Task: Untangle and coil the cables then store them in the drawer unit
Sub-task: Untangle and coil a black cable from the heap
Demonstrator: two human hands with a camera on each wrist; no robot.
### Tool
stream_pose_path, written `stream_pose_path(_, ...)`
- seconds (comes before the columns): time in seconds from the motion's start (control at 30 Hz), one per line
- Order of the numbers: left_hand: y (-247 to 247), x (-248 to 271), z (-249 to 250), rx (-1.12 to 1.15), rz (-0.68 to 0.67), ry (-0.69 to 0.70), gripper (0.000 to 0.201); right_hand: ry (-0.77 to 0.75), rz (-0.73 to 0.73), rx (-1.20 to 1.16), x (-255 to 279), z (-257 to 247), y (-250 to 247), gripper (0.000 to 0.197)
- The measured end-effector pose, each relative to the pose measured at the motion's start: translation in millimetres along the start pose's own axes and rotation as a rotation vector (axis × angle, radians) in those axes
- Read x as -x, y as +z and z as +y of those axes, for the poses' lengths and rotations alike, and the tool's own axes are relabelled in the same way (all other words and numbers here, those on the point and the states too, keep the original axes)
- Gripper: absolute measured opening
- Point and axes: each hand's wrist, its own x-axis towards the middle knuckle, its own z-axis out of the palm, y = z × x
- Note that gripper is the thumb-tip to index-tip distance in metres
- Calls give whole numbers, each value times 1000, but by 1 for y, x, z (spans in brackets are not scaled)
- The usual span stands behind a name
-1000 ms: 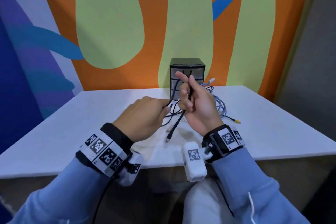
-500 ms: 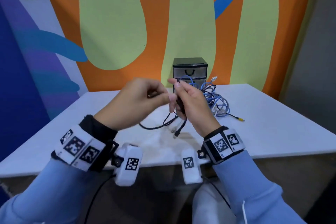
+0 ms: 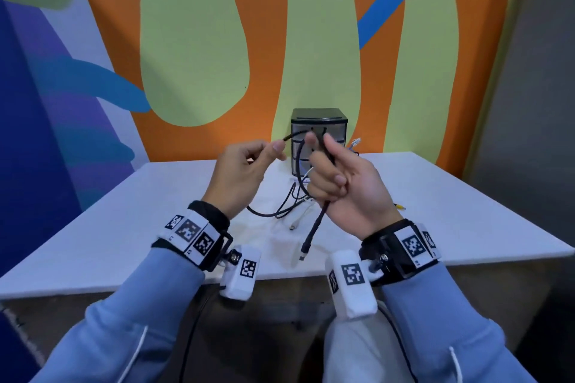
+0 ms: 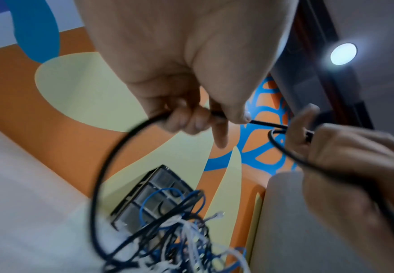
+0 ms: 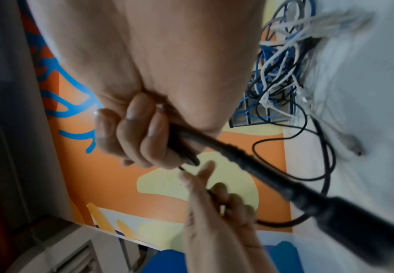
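The black cable [image 3: 299, 171] is held up in the air between both hands, over the near middle of the worktop [image 3: 466, 211]. It looks light and limp along its run, bending into a loose loop with no fight, but stiffer at the moulded plug end [image 3: 308, 242], which hangs straight down below the right hand [image 3: 345, 183]. The jacket seems smooth, so a loose pinch would likely let it slide; best taken just behind the plug and then at each fresh turn of the coil, not at the connector tip.

The right grip is closed round the cable: the lower fingers curl over it near the plug, while thumb and forefinger pinch the top of the loop. The left hand [image 3: 245, 174] has a narrow grip, thumb and fingertips pinching the cable a little way along, with a short taut stretch between the two hands. From the left hand the cable sweeps down in a wide arc, as the left wrist view shows, to the tangle [image 4: 179, 240] of blue, white and black cables lying on the worktop in front of the drawer unit [image 3: 319, 130], which stands against the painted wall [image 3: 193, 40]. Its free length may still snag there when drawn in.
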Motion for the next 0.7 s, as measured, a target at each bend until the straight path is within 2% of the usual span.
stream_pose_path(0.1,6,12,-8,-76,-192,-35,28,-144,65,-87,-6,-5,4,42)
stream_pose_path(0.2,10,23,-6,-284,-373,71,23,-282,225,-142,-16,-3,6,43)
stream_pose_path(0.27,13,28,0,-360,-449,156,26,-365,296,-137,-23,2,4,31)
stream_pose_path(0.33,14,28,6,-377,-433,204,19,-432,339,-5,-30,6,5,22)
stream_pose_path(0.43,12,22,9,-366,-321,212,15,-465,447,458,-40,12,3,26)
stream_pose_path(0.57,9,12,7,-87,-193,102,8,-435,463,1122,-41,19,-8,20)
stream_pose_path(0.63,10,9,4,-21,-122,81,6,-427,456,1279,-39,20,-11,18)
stream_pose_path(0.7,10,5,-2,12,-54,76,6,-385,455,1325,-40,19,-15,22)
